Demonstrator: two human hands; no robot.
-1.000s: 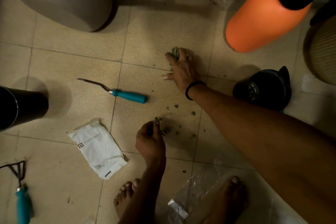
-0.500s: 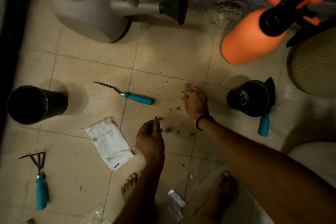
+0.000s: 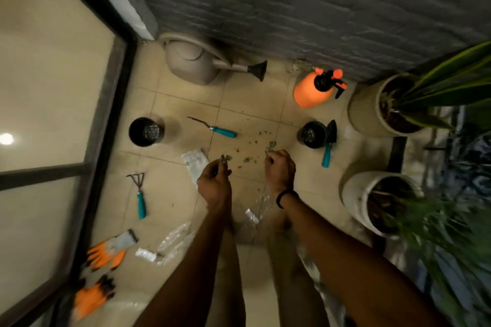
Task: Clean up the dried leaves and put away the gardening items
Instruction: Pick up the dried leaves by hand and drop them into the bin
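While aloft, dried leaves (image 3: 225, 159) in both hands (image 3: 214, 184) (image 3: 280, 171)

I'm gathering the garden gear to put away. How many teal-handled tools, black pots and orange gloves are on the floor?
Teal-handled tools: 3 (weeder, rake, trowel)
Black pots: 2 (left pot, right pot)
Orange gloves: 2 (upper glove, lower glove)
Total: 7

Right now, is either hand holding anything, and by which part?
Both. The left hand pinches a small clump of dried green leaves by its lower end; the right hand pinches a second clump of dried leaves the same way.
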